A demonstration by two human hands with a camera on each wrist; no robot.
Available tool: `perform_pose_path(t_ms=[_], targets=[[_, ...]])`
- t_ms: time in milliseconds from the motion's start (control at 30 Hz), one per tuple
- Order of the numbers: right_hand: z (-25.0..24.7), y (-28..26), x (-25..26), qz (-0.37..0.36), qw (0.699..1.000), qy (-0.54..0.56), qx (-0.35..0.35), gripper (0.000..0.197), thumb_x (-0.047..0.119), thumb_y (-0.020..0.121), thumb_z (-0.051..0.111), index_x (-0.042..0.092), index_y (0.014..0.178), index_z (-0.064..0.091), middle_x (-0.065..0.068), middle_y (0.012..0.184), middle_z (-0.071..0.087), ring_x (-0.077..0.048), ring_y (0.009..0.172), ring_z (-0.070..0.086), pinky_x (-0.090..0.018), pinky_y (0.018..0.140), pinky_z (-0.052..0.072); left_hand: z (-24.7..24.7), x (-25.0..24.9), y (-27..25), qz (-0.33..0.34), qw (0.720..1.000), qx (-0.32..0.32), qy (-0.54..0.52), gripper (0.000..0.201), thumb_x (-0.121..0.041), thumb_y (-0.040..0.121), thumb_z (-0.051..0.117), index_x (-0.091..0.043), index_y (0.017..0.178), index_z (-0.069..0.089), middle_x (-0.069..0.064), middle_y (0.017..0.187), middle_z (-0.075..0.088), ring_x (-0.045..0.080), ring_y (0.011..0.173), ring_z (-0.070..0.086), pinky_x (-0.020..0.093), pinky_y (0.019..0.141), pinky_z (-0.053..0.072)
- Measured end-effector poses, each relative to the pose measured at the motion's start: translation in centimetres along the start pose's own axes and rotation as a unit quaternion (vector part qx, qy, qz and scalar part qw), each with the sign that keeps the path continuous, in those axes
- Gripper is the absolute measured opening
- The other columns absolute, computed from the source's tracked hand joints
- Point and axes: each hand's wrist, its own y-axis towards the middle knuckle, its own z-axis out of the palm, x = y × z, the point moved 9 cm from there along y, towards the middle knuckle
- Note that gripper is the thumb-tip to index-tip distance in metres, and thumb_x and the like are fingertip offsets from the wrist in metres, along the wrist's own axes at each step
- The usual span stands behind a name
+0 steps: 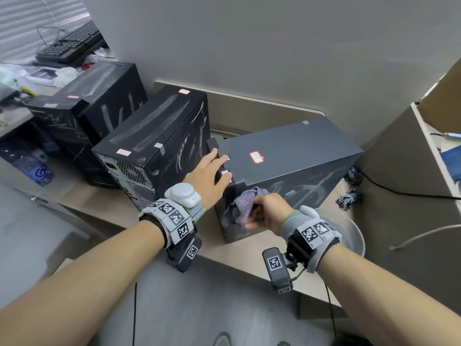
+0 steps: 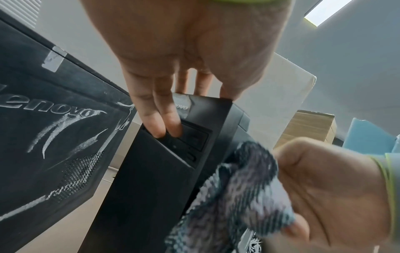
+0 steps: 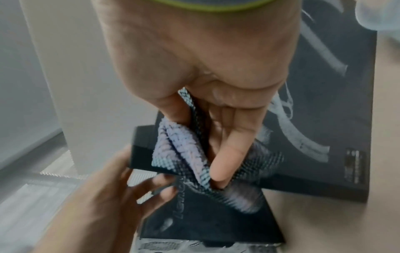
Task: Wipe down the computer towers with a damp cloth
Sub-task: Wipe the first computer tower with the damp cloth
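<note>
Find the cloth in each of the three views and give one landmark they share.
Head: the cloth sits lower centre, bunched in the right hand against the nearest tower.
Left wrist: cloth lower right, blurred.
Right wrist: cloth centre, under the fingers.
Shared landmark: the left hand resting on that tower's front top edge.

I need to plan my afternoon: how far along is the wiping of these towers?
Early. The nearest tower's top looks clean, its side streaked. The right hand holds the cloth at its front corner; the left hand steadies it. The middle tower and far towers look dusty and smeared.
</note>
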Motion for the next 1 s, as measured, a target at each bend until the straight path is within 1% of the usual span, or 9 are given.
perform_pose_path(t_ms=[100, 200, 333, 433, 533, 733, 800, 900, 1000], targets=[[1.2, -0.6, 0.2, 0.003, 0.997, 0.025, 0.070, 0.015, 0.006, 0.092, 0.044, -0.001, 0.083, 0.054, -0.015, 0.065, 0.054, -0.026, 0.050, 0.059, -0.034, 0.050, 0.054, 0.5, -0.2, -0.2, -0.017, 1.000, -0.010, 0.012, 0.044, -0.039, 0.095, 0.044, -0.037, 0.139, 0.043, -0.015, 0.157, 0.022, 0.026, 0.090, 0.063, 0.041, 0.092, 0.047], [2.3, -1.0, 0.3, -0.023, 0.993, -0.027, 0.115, 0.017, 0.018, 0.090, 0.061, 0.001, 0.086, 0.060, -0.013, 0.066, 0.057, -0.023, 0.053, 0.061, -0.031, 0.050, 0.055, 0.5, -0.2, -0.1, -0.028, 0.999, -0.025, 0.017, 0.044, -0.037, 0.095, 0.044, -0.036, 0.139, 0.044, -0.014, 0.157, 0.023, 0.024, 0.094, 0.064, 0.040, 0.094, 0.044], [0.1, 0.0, 0.8, -0.052, 0.995, -0.062, 0.065, 0.022, 0.019, 0.089, 0.065, 0.000, 0.078, 0.061, -0.012, 0.059, 0.062, -0.023, 0.044, 0.060, -0.027, 0.043, 0.051, 0.3, -0.5, -0.2, -0.047, 0.998, -0.035, 0.011, 0.043, -0.034, 0.093, 0.045, -0.038, 0.136, 0.046, -0.016, 0.156, 0.024, 0.024, 0.106, 0.061, 0.034, 0.093, 0.038], [-4.6, 1.1, 0.9, -0.032, 0.997, -0.064, 0.010, 0.024, 0.015, 0.092, 0.060, 0.001, 0.073, 0.057, -0.009, 0.051, 0.063, -0.021, 0.040, 0.060, -0.025, 0.040, 0.049, 0.4, -0.9, -0.2, -0.066, 0.997, -0.035, 0.007, 0.044, -0.025, 0.093, 0.044, -0.033, 0.136, 0.047, -0.014, 0.157, 0.023, 0.022, 0.115, 0.057, 0.033, 0.094, 0.036], [-9.8, 1.4, 1.5, -0.027, 0.997, -0.059, -0.049, 0.027, 0.014, 0.094, 0.057, 0.001, 0.071, 0.056, -0.009, 0.049, 0.063, -0.019, 0.039, 0.060, -0.024, 0.040, 0.050, 0.6, -1.4, -0.2, -0.081, 0.996, -0.038, 0.016, 0.044, -0.021, 0.093, 0.042, -0.029, 0.136, 0.046, -0.012, 0.158, 0.021, 0.029, 0.108, 0.060, 0.034, 0.092, 0.039], [-6.8, 0.7, 4.1, -0.101, 0.992, -0.071, 0.023, 0.022, 0.012, 0.091, 0.061, -0.001, 0.074, 0.058, -0.016, 0.061, 0.064, -0.024, 0.043, 0.060, -0.026, 0.042, 0.050, 0.9, -1.8, -0.2, -0.111, 0.992, -0.041, 0.035, 0.040, -0.017, 0.094, 0.039, -0.025, 0.133, 0.045, -0.009, 0.158, 0.020, 0.035, 0.094, 0.063, 0.038, 0.078, 0.048], [-6.9, 1.1, 3.4, -0.085, 0.992, -0.089, 0.024, 0.020, 0.010, 0.090, 0.062, 0.000, 0.074, 0.057, -0.015, 0.057, 0.063, -0.023, 0.041, 0.059, -0.026, 0.041, 0.050, 0.8, -2.0, -0.3, -0.112, 0.992, -0.048, 0.028, 0.036, -0.019, 0.096, 0.038, -0.023, 0.131, 0.046, -0.008, 0.158, 0.021, 0.034, 0.093, 0.064, 0.038, 0.078, 0.048], [-10.5, 1.8, 2.7, -0.065, 0.990, -0.111, -0.048, 0.018, 0.008, 0.086, 0.067, 0.002, 0.071, 0.058, -0.018, 0.059, 0.061, -0.022, 0.039, 0.058, -0.030, 0.046, 0.051, 1.0, -2.0, -0.4, -0.108, 0.993, -0.052, 0.011, 0.035, -0.029, 0.098, 0.039, -0.024, 0.132, 0.046, -0.009, 0.158, 0.020, 0.026, 0.103, 0.063, 0.037, 0.087, 0.044], [-11.4, 1.7, 3.8, -0.088, 0.985, -0.129, -0.068, 0.017, 0.006, 0.086, 0.066, 0.001, 0.071, 0.061, -0.019, 0.063, 0.061, -0.023, 0.040, 0.061, -0.034, 0.049, 0.054, 1.2, -1.8, -0.5, -0.120, 0.991, -0.058, 0.008, 0.039, -0.040, 0.096, 0.042, -0.028, 0.134, 0.044, -0.013, 0.158, 0.018, 0.026, 0.111, 0.060, 0.032, 0.082, 0.037]])
